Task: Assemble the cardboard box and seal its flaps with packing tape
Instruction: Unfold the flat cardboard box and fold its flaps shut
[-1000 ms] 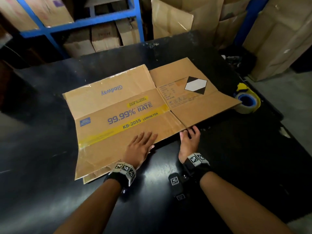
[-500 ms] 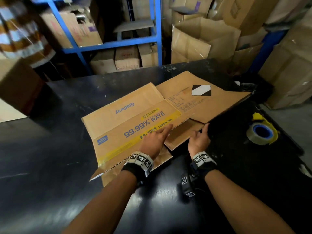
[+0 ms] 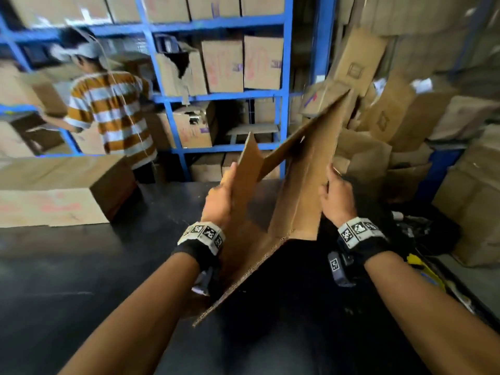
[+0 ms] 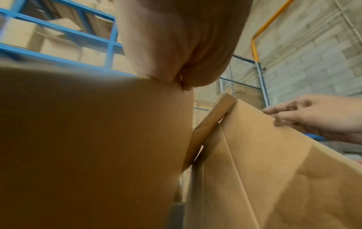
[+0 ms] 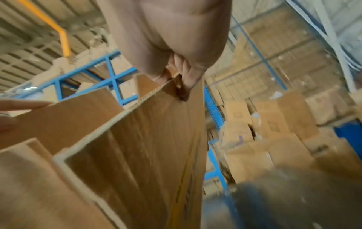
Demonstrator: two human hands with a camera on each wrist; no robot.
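Note:
The brown cardboard box [image 3: 297, 190] is lifted off the black table [image 3: 81, 280] and stands tilted, its panels spread partly apart into a V. My left hand [image 3: 219, 201] grips the left panel, thumb on the near face and fingers behind it. My right hand [image 3: 335, 196] pinches the upper edge of the right panel. The left wrist view shows the box [image 4: 254, 155] from inside, with my right hand [image 4: 313, 117] curled over its edge. In the right wrist view my right hand [image 5: 176, 65] pinches the corrugated edge of the box [image 5: 147, 139]. A yellow part of the tape roll [image 3: 424, 269] shows behind my right forearm.
A closed carton [image 3: 67, 185] sits on the table's far left. Beyond it a person in a striped shirt [image 3: 113, 112] stands at the blue shelving [image 3: 286, 77] full of cartons. Piled cardboard boxes [image 3: 433, 131] crowd the right side, beyond the table's edge.
The box lay flat on the table; both hands took hold of its near panels and raised it upright, spreading it open. The head view has tilted upward.

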